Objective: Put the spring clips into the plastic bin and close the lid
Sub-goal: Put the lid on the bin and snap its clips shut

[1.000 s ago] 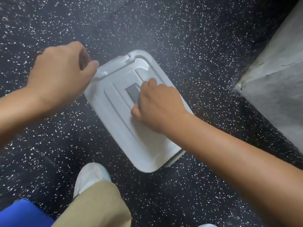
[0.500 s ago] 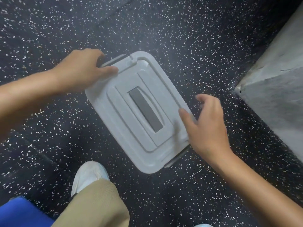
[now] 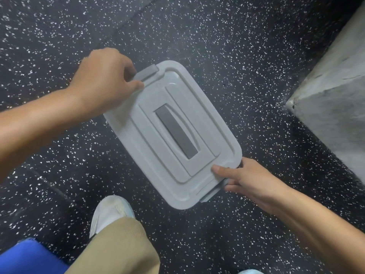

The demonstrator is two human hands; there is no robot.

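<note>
On the speckled dark floor (image 3: 227, 46), between our two hands, the plastic bin (image 3: 212, 195) sat turned at a slant, almost wholly hidden under its pale lid (image 3: 138, 139). At the far left corner our left hand (image 3: 102, 82) was at the grey latch (image 3: 147, 73): the thumb pressed on the lid's edge just below it and the fingers (image 3: 130, 69) curled over its far side, so they closed on the latch, we judged in order to fold it down and lock that end. In the middle of the lid the grey handle (image 3: 175, 131) lay flat in its recess, untouched, since neither hand needed to lift anything.

At the near right corner our right hand (image 3: 254, 182) mirrored the left. Its thumb lay flat on the lid's rim and the fingers (image 3: 230, 187) were spread and hooked beneath, by the second latch (image 3: 211, 194), which peeked out grey under the edge; whether they had clamped on it we could not tell. We held opposite ends because the lid seats evenly only when both are pressed together. No spring clips showed; if they were in the bin, the lid hid them. To the right stood a grey concrete block (image 3: 335, 95), well apart, and a white shoe (image 3: 110, 210) rested near us.
</note>
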